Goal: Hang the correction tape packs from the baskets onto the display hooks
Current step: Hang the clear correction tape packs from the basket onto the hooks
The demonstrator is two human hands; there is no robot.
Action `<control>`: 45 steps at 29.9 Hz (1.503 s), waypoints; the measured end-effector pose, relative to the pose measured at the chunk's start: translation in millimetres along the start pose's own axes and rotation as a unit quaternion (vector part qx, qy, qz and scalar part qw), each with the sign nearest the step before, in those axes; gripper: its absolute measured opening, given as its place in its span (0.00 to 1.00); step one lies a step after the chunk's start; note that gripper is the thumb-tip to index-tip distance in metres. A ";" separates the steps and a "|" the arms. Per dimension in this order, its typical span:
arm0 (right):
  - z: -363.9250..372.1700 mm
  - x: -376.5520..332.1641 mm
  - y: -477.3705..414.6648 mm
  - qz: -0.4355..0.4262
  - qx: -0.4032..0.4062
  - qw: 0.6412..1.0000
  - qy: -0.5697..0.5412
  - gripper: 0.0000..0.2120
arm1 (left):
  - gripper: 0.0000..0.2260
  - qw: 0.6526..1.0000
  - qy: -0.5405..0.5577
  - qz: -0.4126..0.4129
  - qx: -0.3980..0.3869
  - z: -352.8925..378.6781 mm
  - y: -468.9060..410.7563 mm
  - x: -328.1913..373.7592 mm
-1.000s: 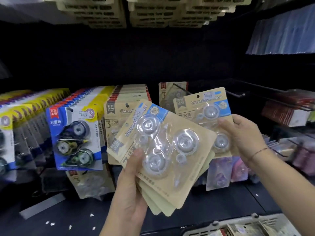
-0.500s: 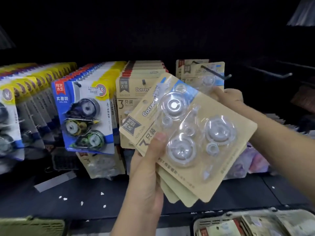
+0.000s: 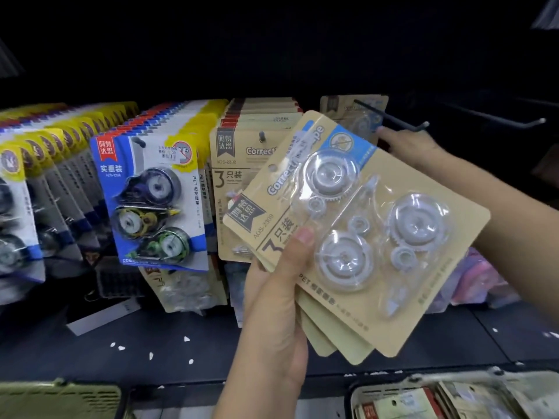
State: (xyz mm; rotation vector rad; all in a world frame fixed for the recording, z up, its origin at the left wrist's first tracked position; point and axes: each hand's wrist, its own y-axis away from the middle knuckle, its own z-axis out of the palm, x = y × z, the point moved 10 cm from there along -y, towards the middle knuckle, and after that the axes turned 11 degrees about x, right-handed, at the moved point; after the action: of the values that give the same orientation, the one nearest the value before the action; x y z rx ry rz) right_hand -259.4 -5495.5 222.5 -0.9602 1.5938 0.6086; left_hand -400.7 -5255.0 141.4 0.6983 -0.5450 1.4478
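head view: left hand (image 3: pixel 272 313) grips a fanned stack of kraft correction tape packs (image 3: pixel 393 267), thumb pressed on the front card, stack tilted to the right in front of the display. right hand (image 3: pixel 408 143) reaches past the stack's top edge, just below a black hook (image 3: pixel 393 119); fingers partly hidden, cannot tell whether it holds anything. hung packs (image 3: pixel 341 105) sit at the back of that hook. blue packs (image 3: pixel 151 201) hang at left. white basket (image 3: pixel 355 400), bottom right, holds further packs.

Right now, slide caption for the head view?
Left hand grips a fanned stack of correction tape packs; right hand sits by a hung pack on the display hook.
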 end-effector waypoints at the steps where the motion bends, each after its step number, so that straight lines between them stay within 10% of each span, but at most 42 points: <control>1: -3.6 1.1 12.8 0.025 -0.016 0.998 -0.056 0.11 | 0.26 1.000 -0.009 0.003 -0.004 -1.0 0.7 -0.5; 8: -46.2 -31.2 159.7 -0.087 -0.233 0.969 0.004 0.21 | 0.25 1.000 -0.014 -0.001 0.002 4.9 8.7 -5.7; 14: -61.4 -27.0 194.6 -0.185 -0.090 0.959 0.195 0.32 | 0.35 1.000 -0.015 -0.009 -0.008 11.6 15.8 -6.7; 24: -99.9 31.3 149.5 0.018 -0.026 0.984 -0.173 0.19 | 0.28 0.998 -0.057 -0.009 0.033 -6.0 14.8 -4.5; 45: -109.7 53.7 113.9 -0.007 -0.021 0.986 -0.168 0.18 | 0.20 0.982 -0.041 0.132 0.127 -35.4 3.8 51.7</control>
State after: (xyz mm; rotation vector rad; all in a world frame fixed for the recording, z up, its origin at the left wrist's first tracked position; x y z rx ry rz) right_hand -417.0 -5536.7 185.4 -0.8483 1.2772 0.7533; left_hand -403.9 -5193.6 154.1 0.9159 -0.5364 1.7634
